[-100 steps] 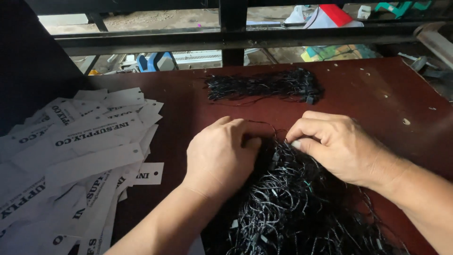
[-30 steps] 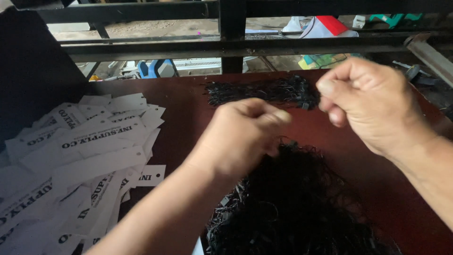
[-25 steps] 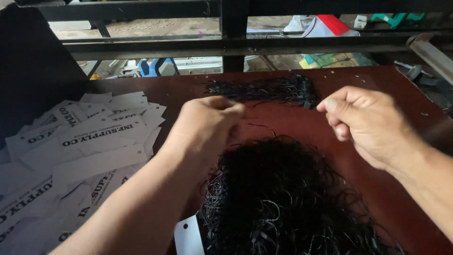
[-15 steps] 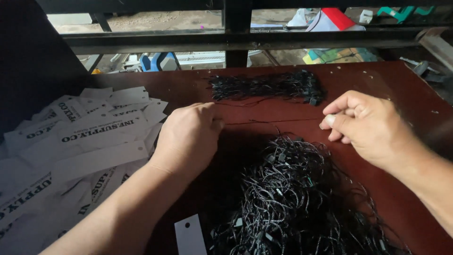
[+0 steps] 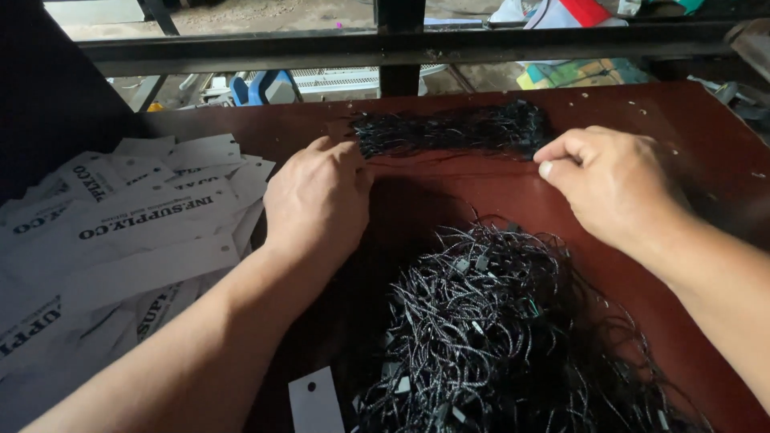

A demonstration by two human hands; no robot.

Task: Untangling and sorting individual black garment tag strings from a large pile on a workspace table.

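Black cord, thin and stretched taut, runs between my two hands across the dark red-brown tabletop (image 5: 706,136). My left hand (image 5: 317,200) sits knuckles up, fingers curled down and pinched narrow on the left end of that single black string (image 5: 449,166), right at the near edge of the neat row of black strings (image 5: 449,128) laid straight along the far side of the table. My right hand (image 5: 613,184) is over at the other end, thumb pressed against the forefinger, the grip tight and small, holding the string's right end just beside the row's right tip. Nearer to me, between my forearms, lies the big tangled heap of black looped strings with small plastic clasps (image 5: 497,337), apart from both hands. Off to my left spreads a loose pile of white printed paper tags (image 5: 128,232), overlapping, and one small white tag with a punched hole (image 5: 314,401) lies at the bottom edge, just beside the heap.
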